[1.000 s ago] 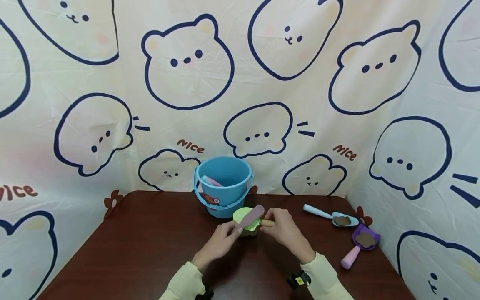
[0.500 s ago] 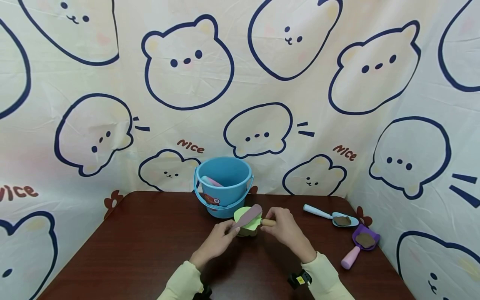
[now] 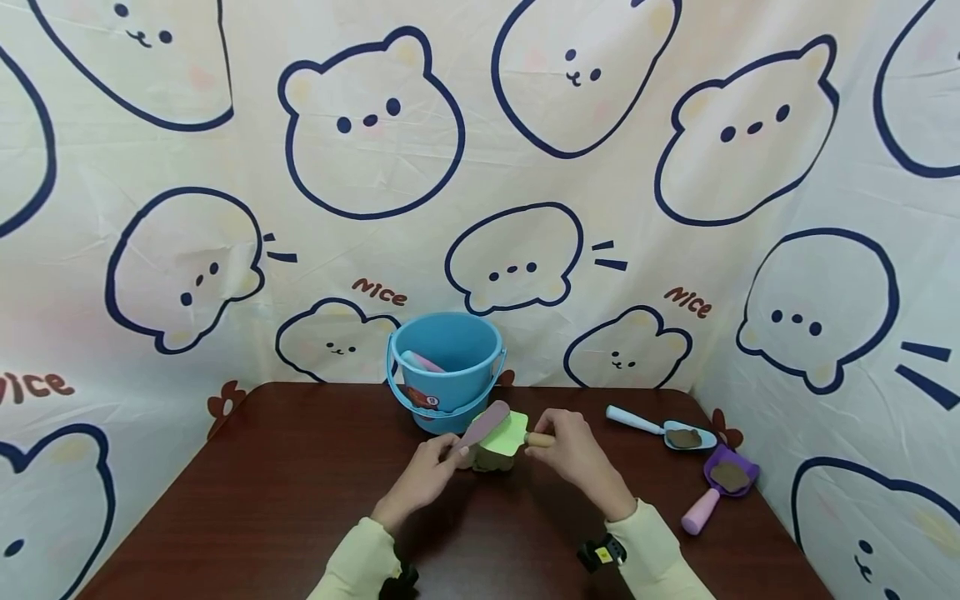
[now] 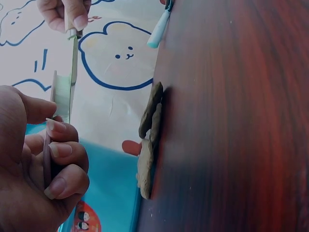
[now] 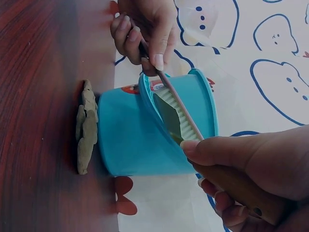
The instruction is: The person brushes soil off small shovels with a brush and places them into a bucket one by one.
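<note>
My left hand point(image 3: 422, 477) grips a mauve spatula-like tool point(image 3: 483, 423), its flat blade slanting up to the right. A wooden-handled tool with a light green blade point(image 3: 510, 433) is pinched by its handle in my right hand point(image 3: 576, 458). The mauve blade overlaps the green one in the head view. From the right wrist, a ridged pale green strip point(image 5: 186, 123) shows between the two blades, which lie close together. Below the tools, lumpy brown-grey clay point(image 4: 146, 162) lies on the table, apart from them.
A blue bucket point(image 3: 450, 385) with its handle down stands just behind the clay; a pink and pale blue item point(image 3: 422, 362) lies inside. To the right are a light blue scoop point(image 3: 633, 419) and a purple scoop with pink handle point(image 3: 701, 510), each holding brown clay.
My left hand and the mauve tool have shifted left and slightly toward the back, leaving more of the green blade visible. The right hand keeps nearly the same place.
</note>
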Demonstrator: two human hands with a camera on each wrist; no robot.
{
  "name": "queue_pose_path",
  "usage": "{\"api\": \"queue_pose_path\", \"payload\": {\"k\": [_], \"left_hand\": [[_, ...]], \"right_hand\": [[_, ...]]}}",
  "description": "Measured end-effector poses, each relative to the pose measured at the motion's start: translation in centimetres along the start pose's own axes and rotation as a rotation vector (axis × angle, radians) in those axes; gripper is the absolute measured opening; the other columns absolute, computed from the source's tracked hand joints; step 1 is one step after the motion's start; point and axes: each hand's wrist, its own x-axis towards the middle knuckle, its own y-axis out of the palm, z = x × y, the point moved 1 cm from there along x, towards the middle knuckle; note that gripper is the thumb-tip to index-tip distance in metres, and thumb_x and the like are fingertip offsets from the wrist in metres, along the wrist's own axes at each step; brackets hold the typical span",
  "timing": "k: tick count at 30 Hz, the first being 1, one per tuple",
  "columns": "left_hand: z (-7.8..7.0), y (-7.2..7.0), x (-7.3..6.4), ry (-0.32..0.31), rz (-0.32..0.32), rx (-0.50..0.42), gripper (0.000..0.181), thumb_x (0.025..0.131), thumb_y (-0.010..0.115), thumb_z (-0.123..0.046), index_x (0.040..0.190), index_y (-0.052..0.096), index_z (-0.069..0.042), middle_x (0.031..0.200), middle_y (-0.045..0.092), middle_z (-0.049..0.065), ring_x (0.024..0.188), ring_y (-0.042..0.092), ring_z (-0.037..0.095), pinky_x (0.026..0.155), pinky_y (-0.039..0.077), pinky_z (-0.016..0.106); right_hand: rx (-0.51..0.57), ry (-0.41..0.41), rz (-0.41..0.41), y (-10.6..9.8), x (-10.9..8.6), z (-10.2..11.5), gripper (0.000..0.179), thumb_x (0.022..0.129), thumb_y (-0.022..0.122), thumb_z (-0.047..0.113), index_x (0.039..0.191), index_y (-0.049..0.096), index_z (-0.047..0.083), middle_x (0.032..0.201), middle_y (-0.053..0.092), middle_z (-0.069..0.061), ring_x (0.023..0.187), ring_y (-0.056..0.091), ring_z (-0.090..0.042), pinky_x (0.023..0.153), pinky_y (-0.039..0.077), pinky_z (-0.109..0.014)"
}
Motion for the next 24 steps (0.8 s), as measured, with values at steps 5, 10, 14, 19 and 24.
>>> {"api": "queue_pose_path", "payload": {"k": [5, 10, 14, 19, 24], "left_hand": [[0.3, -0.4, 0.1, -0.008, -0.021, 0.021, 0.03, 0.107, 0.053, -0.026, 0.092, 0.058, -0.001, 0.072, 0.043, -0.001, 0.067, 0.047, 0.013, 0.063, 0.039, 0.026], [0.6, -0.7, 0.1, -0.001, -0.04, 0.012, 0.03, 0.107, 0.054, -0.023, 0.084, 0.052, -0.005, 0.069, 0.04, -0.001, 0.063, 0.043, 0.012, 0.062, 0.037, 0.027], [0.9, -0.9, 0.2, 0.0, -0.05, 0.017, 0.03, 0.107, 0.054, -0.024, 0.081, 0.05, -0.008, 0.068, 0.038, -0.002, 0.062, 0.042, 0.011, 0.061, 0.036, 0.026], [1.3, -1.2, 0.2, -0.002, -0.068, 0.027, 0.03, 0.107, 0.054, -0.024, 0.08, 0.049, -0.01, 0.068, 0.037, -0.003, 0.061, 0.041, 0.01, 0.061, 0.036, 0.026], [1.3, -1.5, 0.1, -0.031, -0.068, 0.008, 0.027, 0.107, 0.054, -0.024, 0.089, 0.056, -0.004, 0.07, 0.041, -0.001, 0.063, 0.043, 0.011, 0.061, 0.038, 0.026]], "right_hand": [[-0.004, -0.006, 0.001, -0.2, -0.1, 0.0, 0.024, 0.077, 0.089, 0.012, 0.086, 0.066, 0.008, 0.085, 0.065, -0.003, 0.07, 0.055, -0.014, 0.062, 0.047, -0.032], [0.002, -0.002, -0.008, -0.4, -0.2, 0.1, 0.024, 0.077, 0.089, 0.011, 0.085, 0.066, 0.008, 0.085, 0.065, -0.004, 0.07, 0.055, -0.016, 0.062, 0.047, -0.032], [0.003, 0.002, -0.012, -0.6, -0.2, 0.1, 0.025, 0.077, 0.089, 0.011, 0.085, 0.066, 0.009, 0.085, 0.065, -0.003, 0.07, 0.055, -0.015, 0.062, 0.048, -0.032], [-0.002, 0.009, -0.016, -0.7, -0.1, 0.0, 0.025, 0.077, 0.09, 0.012, 0.084, 0.066, 0.011, 0.084, 0.064, 0.0, 0.07, 0.055, -0.015, 0.062, 0.048, -0.031], [0.013, 0.01, -0.016, -0.8, 0.0, -0.1, 0.024, 0.077, 0.089, 0.01, 0.084, 0.066, 0.01, 0.083, 0.064, 0.0, 0.07, 0.055, -0.015, 0.062, 0.048, -0.031]]}}
